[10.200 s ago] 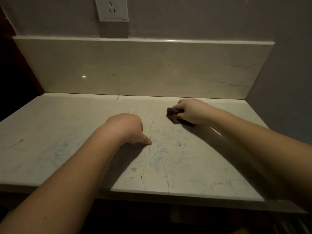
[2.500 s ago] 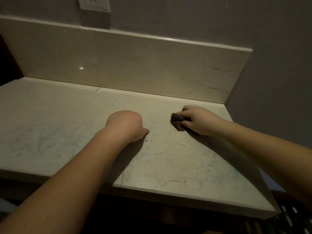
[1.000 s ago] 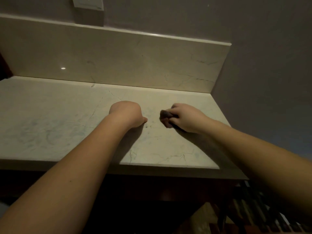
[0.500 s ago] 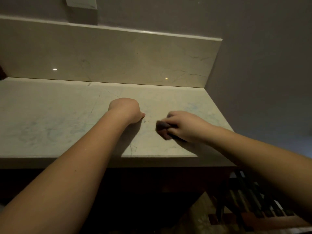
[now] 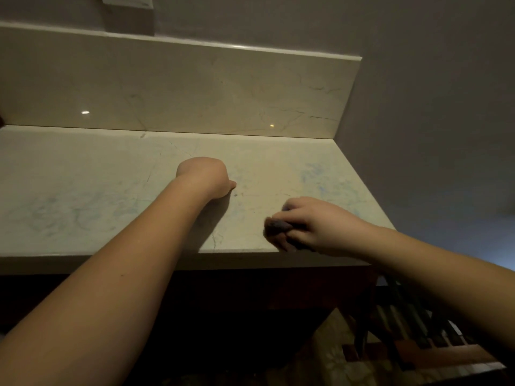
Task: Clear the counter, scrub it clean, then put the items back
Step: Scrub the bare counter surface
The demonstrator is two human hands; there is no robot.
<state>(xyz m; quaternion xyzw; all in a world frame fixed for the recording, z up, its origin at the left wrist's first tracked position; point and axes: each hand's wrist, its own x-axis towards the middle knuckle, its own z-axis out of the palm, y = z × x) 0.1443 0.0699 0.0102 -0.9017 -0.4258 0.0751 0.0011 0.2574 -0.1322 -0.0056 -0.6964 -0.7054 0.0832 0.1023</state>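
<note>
Scrubber (image 5: pixel 278 225) pokes leftward from right hand (image 5: pixel 320 227) grip, on counter (image 5: pixel 83 190).

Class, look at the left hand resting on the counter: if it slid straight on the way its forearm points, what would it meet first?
Probably the backsplash; the counter beyond the left hand looks bare.

**Marble bench, two hands, one dark scrubber**

Dim shot looking down at a pale veined bench (image 5: pixel 83 196) with a matching backsplash (image 5: pixel 178 87) behind it. The left hand (image 5: pixel 204 176) is curled into a fist resting on the stone mid-bench, thumb poking right. The right hand (image 5: pixel 315 224) grips a small dark scrubber (image 5: pixel 277 225) near the front edge. Faint bluish smears show on the surface. Bottom of a wall socket (image 5: pixel 126 0) peeks in up top.
</note>
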